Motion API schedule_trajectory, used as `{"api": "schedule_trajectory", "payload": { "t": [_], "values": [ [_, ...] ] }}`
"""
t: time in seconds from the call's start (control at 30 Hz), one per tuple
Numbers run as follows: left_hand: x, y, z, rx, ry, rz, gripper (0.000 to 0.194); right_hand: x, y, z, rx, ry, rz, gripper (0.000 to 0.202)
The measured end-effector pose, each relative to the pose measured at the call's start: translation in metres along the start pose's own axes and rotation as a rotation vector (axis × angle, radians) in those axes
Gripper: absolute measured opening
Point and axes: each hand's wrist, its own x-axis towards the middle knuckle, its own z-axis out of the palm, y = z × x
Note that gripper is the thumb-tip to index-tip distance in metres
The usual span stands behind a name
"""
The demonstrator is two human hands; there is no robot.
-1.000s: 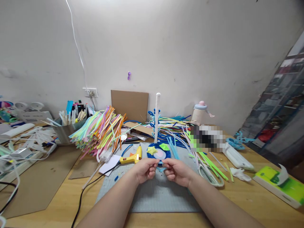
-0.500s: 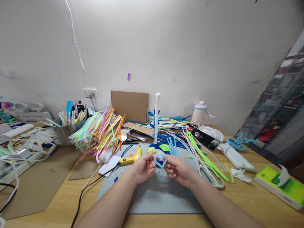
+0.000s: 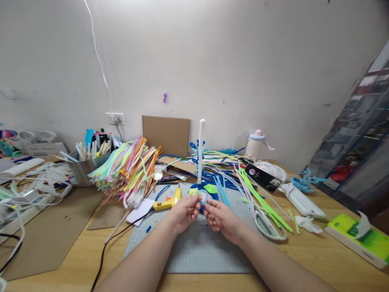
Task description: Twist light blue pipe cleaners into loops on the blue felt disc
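A light blue pipe cleaner bent into a loop is pinched between both hands. My left hand grips it from the left with closed fingers; my right hand pinches its lower right side. Directly behind stands a craft piece with a round blue base, carrying a bright green shape and a yellow one, partly hidden by my fingers. A tall white fuzzy post rises behind that base, with blue curls beside it. Beneath my hands lies a grey cutting mat.
A yellow glue gun rests left of my hands, its black cord trailing forward. Bundled pipe cleaners lie behind it. Grey-handled scissors, green pipe cleaners and a dark phone are on the right. A bottle stands near the wall.
The light blue loop has moved up and slightly left and now looks tilted. My right hand has shifted left, bringing both hands closer together.
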Motion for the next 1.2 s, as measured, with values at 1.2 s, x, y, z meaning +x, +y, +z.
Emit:
{"api": "schedule_trajectory", "payload": {
  "t": [1.2],
  "values": [
    [0.001, -0.014, 0.007, 0.348, 0.124, 0.332, 0.028, 0.003, 0.013, -0.003, -0.569, 0.117, -0.243, 0.03]
  ]
}}
